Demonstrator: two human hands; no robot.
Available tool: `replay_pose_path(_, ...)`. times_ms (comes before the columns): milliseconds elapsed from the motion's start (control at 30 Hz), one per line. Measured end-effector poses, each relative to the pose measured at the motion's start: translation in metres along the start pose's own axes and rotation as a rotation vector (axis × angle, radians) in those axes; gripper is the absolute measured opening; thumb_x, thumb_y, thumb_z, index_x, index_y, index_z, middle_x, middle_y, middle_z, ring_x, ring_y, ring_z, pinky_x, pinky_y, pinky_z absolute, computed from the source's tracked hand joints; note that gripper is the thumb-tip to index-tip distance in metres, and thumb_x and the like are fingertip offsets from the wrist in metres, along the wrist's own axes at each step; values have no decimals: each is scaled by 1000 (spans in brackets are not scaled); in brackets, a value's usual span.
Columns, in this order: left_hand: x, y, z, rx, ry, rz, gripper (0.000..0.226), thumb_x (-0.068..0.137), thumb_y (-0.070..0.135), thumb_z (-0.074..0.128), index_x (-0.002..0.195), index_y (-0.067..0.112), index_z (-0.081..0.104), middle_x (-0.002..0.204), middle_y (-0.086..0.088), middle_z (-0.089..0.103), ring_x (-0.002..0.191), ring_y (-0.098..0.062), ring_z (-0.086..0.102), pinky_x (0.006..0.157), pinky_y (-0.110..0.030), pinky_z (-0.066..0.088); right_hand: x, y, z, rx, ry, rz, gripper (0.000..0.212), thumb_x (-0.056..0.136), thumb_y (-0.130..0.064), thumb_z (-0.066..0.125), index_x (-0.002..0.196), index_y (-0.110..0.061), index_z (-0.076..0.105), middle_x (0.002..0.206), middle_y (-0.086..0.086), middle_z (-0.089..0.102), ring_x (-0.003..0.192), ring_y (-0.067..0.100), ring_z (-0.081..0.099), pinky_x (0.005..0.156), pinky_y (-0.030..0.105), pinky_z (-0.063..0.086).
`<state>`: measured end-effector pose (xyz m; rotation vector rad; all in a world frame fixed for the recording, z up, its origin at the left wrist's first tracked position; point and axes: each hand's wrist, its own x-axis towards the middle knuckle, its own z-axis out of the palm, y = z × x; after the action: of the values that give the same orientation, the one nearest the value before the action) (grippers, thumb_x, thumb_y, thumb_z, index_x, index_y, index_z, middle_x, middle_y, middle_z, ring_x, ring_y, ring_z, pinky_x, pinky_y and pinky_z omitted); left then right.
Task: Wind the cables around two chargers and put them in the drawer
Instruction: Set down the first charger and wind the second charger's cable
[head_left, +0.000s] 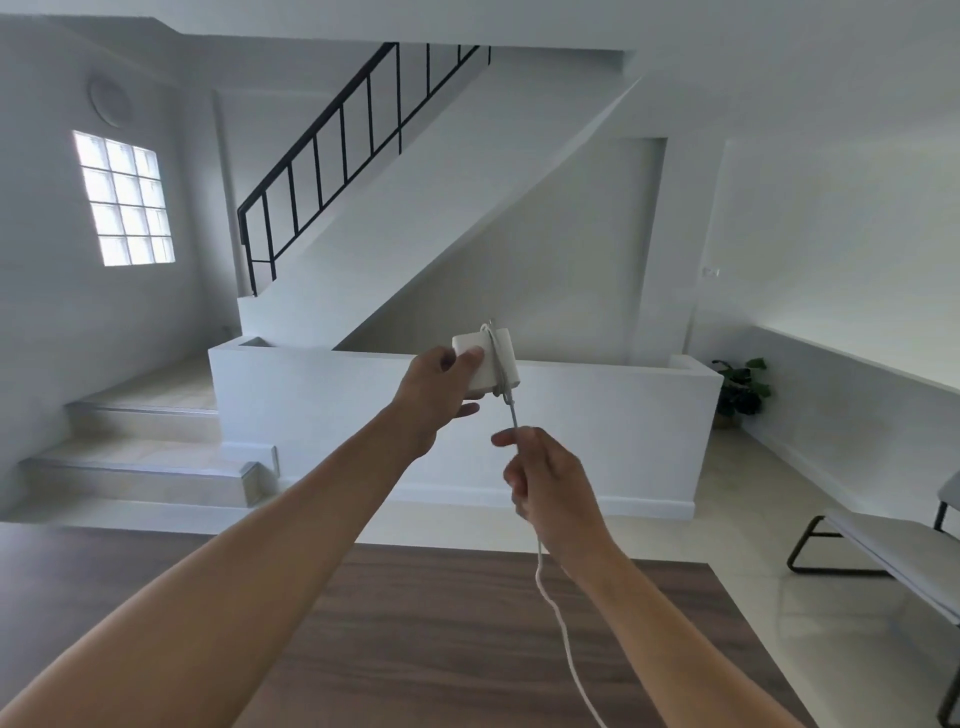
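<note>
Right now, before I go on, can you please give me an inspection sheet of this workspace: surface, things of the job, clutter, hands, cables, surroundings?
Surface: dark wooden table, low in the view under both arms.
Job's things: one white charger held up in the air, with a few turns of cable around it; second charger and drawer not in view.
Clutter: nothing seen.
Hands: left hand grips the charger; right hand pinches the cable just below it.
Cables: white cable runs from the charger through the right hand, then hangs down past the bottom edge.
Surroundings: staircase with black railing, window, potted plant, bench at the right.
</note>
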<state>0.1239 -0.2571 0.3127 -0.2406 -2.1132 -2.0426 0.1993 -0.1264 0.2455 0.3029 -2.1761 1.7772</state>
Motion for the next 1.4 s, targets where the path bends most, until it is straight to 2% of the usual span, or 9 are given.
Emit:
replay_pose_path(300,-21,5,0,-10,-227,30,33,100,25,53,113,-4,63,94,-10,62,77,-21,63,76,-31,61,16,26,-2,-274,70,-31,28,101,-24,40,79,-20,57,64,-7,48,49,3,42,47,13,32)
replay_pose_path(433,-30,-3,-8,96,-354,46,35,101,28,51,112,-3,64,89,-8,64,76,-17,64,70,-25,57,33,20,-23,-400,34,-72,26,97,-20,45,76,-16,60,65,4,57,55,12,44,55,27,34)
replay_pose_path(567,-31,-11,-23,266,-526,101,31,101,27,50,112,2,65,90,-5,67,77,-12,63,69,-26,52,43,6,-49,-578,-65,-113,39,96,-22,52,58,-27,46,56,-9,48,51,5,38,51,17,32)
replay_pose_path(767,-32,-21,-24,666,-640,175,24,98,31,55,115,17,65,94,15,64,64,1,53,62,-14,44,58,-25,-68,-748,-220,-93,23,92,-33,57,84,-19,73,87,0,73,82,20,65,75,36,51)
replay_pose_path(933,-27,-25,-19,806,-510,253,28,96,36,57,114,15,63,109,4,64,69,-3,54,65,-17,40,52,-41,-59,-848,-187,-138,22,91,-31,55,85,-19,72,83,-9,68,80,16,61,74,34,50)
replay_pose_path(1100,-23,-23,-15,811,-310,246,30,91,37,62,101,9,61,101,-2,63,71,-23,68,67,-43,58,35,-41,-44,-986,-55,-211,28,97,-33,43,90,-17,65,84,2,65,77,26,59,66,33,46)
replay_pose_path(1200,-22,-20,-11,713,-246,203,31,90,35,63,96,5,63,97,-4,67,62,-23,72,67,-41,60,25,-38,-35,-967,-42,-199,28,99,-30,39,86,-13,58,82,6,64,73,28,58,62,34,45)
replay_pose_path(1300,-20,-18,-7,628,-173,155,32,90,34,62,96,3,64,94,-5,70,59,-19,73,65,-32,56,15,-33,-31,-812,-30,-153,28,99,-25,38,91,-10,61,80,4,64,73,25,59,63,34,45)
replay_pose_path(1400,-18,-17,-7,455,-128,69,35,90,34,63,97,0,65,90,-12,73,61,-20,73,74,-36,58,3,-23,-23,-552,-55,-53,28,100,-23,37,94,-17,65,70,-11,56,61,5,52,54,16,38)
